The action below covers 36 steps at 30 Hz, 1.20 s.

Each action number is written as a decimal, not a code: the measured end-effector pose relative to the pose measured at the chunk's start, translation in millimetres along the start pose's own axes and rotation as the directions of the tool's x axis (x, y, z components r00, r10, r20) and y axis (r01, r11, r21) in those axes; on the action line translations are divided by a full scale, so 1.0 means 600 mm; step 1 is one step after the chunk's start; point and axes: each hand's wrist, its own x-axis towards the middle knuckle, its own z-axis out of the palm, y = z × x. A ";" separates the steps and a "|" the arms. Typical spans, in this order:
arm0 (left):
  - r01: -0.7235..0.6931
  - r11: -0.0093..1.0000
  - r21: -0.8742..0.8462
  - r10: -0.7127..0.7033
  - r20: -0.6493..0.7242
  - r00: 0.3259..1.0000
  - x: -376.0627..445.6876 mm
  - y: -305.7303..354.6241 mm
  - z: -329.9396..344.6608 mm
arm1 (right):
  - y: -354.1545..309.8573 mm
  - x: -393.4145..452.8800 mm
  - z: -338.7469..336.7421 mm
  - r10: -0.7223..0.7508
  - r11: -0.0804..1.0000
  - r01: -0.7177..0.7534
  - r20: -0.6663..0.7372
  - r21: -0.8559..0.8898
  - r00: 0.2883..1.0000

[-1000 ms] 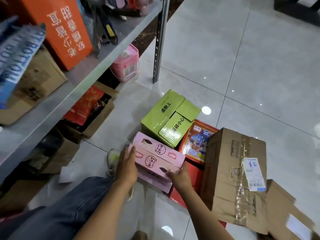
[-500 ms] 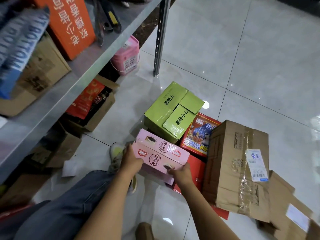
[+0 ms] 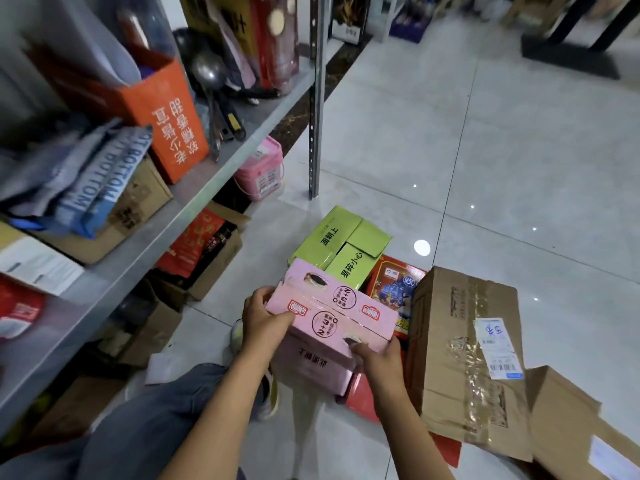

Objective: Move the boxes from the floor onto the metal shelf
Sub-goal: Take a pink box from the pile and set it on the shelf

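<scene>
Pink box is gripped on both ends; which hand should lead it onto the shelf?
Left, probably. The left hand grips the pink box on the end nearer the metal shelf; the right hand holds the far end.

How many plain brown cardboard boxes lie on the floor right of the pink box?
2: one taped brown box beside the right hand, another at the frame's bottom-right corner, partly cut off. Others may be hidden.

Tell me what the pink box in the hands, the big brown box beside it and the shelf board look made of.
Pink box: printed cardboard, smooth with a slight sheen, folded seams showing. Big brown box: corrugated cardboard by its look, matte and creased, sealed with glossy clear tape and a paper label. Shelf board: grey metal, probably galvanised steel, dull finish, on a perforated post.
</scene>
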 end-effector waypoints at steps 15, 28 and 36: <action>-0.574 0.817 -0.056 0.560 -0.162 0.813 -0.258 0.236 -0.126 | -0.209 -0.240 -0.074 -0.429 0.886 0.398 0.095 0.236 0.898; -0.815 0.572 0.092 0.728 -0.514 0.453 -0.502 0.405 -0.395 | -0.412 -0.467 0.007 -0.814 0.570 0.790 0.290 0.226 0.504; -0.790 0.603 0.112 0.662 -0.624 0.416 -0.591 0.424 -0.568 | -0.452 -0.601 0.141 -0.874 0.426 0.826 0.403 0.370 0.271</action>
